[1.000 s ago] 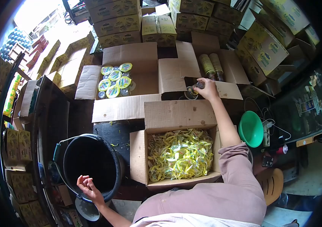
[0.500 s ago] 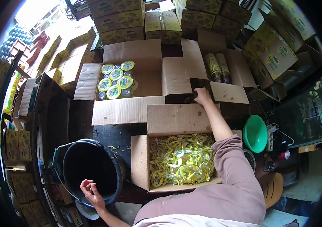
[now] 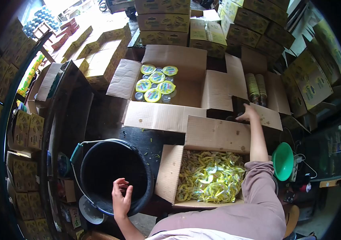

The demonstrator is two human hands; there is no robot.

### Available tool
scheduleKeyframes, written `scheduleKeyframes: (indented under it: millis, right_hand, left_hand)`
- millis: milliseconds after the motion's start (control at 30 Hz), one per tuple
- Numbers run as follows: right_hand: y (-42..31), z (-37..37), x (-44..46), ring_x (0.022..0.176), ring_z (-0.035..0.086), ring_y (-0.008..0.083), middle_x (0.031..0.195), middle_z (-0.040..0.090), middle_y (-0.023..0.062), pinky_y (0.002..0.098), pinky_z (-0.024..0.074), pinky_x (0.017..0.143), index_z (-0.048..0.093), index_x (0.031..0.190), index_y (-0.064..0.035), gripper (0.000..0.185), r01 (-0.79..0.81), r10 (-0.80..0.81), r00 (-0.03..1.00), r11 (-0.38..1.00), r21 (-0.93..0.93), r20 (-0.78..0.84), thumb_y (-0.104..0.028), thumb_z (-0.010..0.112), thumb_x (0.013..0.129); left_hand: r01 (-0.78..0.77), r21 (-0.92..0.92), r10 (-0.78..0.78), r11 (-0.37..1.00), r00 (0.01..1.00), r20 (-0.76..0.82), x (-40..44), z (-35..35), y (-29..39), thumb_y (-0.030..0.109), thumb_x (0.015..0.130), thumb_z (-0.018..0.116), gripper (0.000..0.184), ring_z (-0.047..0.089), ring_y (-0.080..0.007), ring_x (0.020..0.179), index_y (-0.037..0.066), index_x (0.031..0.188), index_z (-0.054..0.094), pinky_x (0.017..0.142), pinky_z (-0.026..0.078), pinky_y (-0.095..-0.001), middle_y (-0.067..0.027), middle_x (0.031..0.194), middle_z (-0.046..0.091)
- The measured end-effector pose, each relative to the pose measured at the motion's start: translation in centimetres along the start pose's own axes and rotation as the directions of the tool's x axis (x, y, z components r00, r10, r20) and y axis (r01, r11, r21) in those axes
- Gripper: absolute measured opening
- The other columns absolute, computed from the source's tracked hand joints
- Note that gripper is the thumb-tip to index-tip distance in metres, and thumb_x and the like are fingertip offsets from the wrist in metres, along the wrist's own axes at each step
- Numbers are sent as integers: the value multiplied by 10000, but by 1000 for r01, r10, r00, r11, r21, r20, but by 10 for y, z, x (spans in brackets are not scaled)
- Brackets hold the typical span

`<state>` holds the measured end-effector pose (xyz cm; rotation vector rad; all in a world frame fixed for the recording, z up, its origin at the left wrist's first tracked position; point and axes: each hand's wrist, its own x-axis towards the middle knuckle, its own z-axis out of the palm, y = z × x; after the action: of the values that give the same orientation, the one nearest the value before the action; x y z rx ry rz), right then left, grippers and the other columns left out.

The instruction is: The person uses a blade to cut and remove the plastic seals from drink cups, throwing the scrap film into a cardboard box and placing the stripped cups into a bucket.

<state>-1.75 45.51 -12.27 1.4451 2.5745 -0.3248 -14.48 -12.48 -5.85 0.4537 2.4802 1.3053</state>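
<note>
My left hand (image 3: 121, 198) hovers over the near rim of a large black bucket (image 3: 148, 180); its fingers are loosely curled and apart, with nothing in them. My right hand (image 3: 249, 114) reaches into the dark gap between cardboard boxes, thumb and fingers apart near a dark object I cannot make out. Below that forearm stands an open carton (image 3: 214, 134) full of yellow-green plastic trimmings (image 3: 210, 176). Further back, another open carton (image 3: 164, 116) contains several sealed cups with yellow-green lids (image 3: 152, 95). Stacked cups (image 3: 252, 86) stand in a carton at the right.
A green bowl (image 3: 283, 162) sits right of my arm, beside a power strip (image 3: 296, 168) and cables. Stacked printed cartons (image 3: 164, 22) rise at the back. Shelving with boxes (image 3: 28, 132) lines the left. A pale container (image 3: 90, 210) stands beside the bucket.
The view has swung left, so the scene sits further right. My left hand has moved up and inward over the bucket. The fingers of my right hand, closed together before, now show apart.
</note>
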Motion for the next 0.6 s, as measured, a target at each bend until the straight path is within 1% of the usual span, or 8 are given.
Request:
scheduleKeyframes:
  millis: [33, 67, 133, 167, 267, 367, 500, 600]
  right_hand:
    - [-14, -22, -2, 1101, 490, 301, 1146, 530, 199, 357, 422, 920, 502, 1169, -36, 829, -11, 14, 1000, 994, -112, 28, -285, 800, 436]
    - [-40, -45, -13, 1090, 498, 301, 1154, 523, 203, 353, 422, 918, 501, 1150, 3, 816, 42, -41, 999, 996, 75, -15, -246, 808, 436]
    - [-83, -36, 1, 954, 574, 305, 1078, 558, 213, 362, 452, 865, 525, 1130, -19, 671, 324, -256, 847, 943, 71, -466, -226, 775, 542]
    - [-110, -27, 14, 818, 619, 254, 1036, 582, 180, 344, 494, 780, 562, 1071, -29, 584, 465, -333, 791, 872, 152, -513, -258, 769, 576]
    - [-214, -7, 1, 778, 625, 208, 853, 644, 99, 311, 499, 708, 622, 932, -50, 549, 369, -267, 925, 797, 478, -269, -419, 776, 556]
    - [-278, 33, 10, 863, 608, 214, 943, 630, 126, 297, 484, 778, 600, 995, 5, 796, 237, -274, 961, 892, 386, 43, -568, 770, 469]
    - [-312, 66, 5, 1009, 562, 260, 1056, 589, 176, 319, 447, 867, 590, 1022, 4, 856, 132, -183, 981, 862, 489, 59, -582, 767, 424]
    - [-315, 75, 19, 1075, 515, 280, 1162, 513, 212, 345, 410, 925, 444, 1189, 25, 1043, 183, -110, 981, 784, 593, -159, -555, 796, 397]
  left_hand:
    - [17, 9, -17, 1000, 999, 27, 0, -1, -2, 116, 786, 608, 291, 558, -181, 758, 21, 1025, 472, 657, 432, -289, -93, 855, 558]
    - [35, 24, -36, 999, 998, 55, 0, -1, -2, 122, 782, 617, 304, 560, -196, 760, 12, 1024, 469, 673, 441, -300, -103, 862, 559]
    - [64, 6, -65, 998, 994, 91, 1, -2, -3, 135, 774, 630, 327, 561, -211, 766, 4, 1025, 466, 701, 452, -315, -114, 865, 559]
    - [74, 5, -75, 997, 992, 100, 2, -2, -5, 139, 771, 635, 334, 561, -215, 767, 2, 1025, 466, 708, 454, -317, -118, 867, 559]
    - [88, 34, -90, 996, 991, 98, 2, -2, -5, 154, 756, 653, 363, 566, -227, 791, 0, 1026, 466, 718, 452, -322, -124, 878, 560]
    - [78, 52, -83, 996, 993, 88, 1, -3, -7, 161, 738, 666, 383, 564, -233, 808, 5, 1028, 470, 732, 448, -328, -123, 892, 561]
    - [84, 68, -89, 994, 993, 82, 0, -4, -6, 129, 741, 650, 365, 565, -206, 816, 16, 1037, 469, 718, 457, -312, -109, 902, 572]
    - [70, 73, -76, 995, 994, 76, 0, -6, -7, 157, 733, 665, 385, 562, -207, 824, 24, 1039, 472, 715, 455, -318, -105, 909, 574]
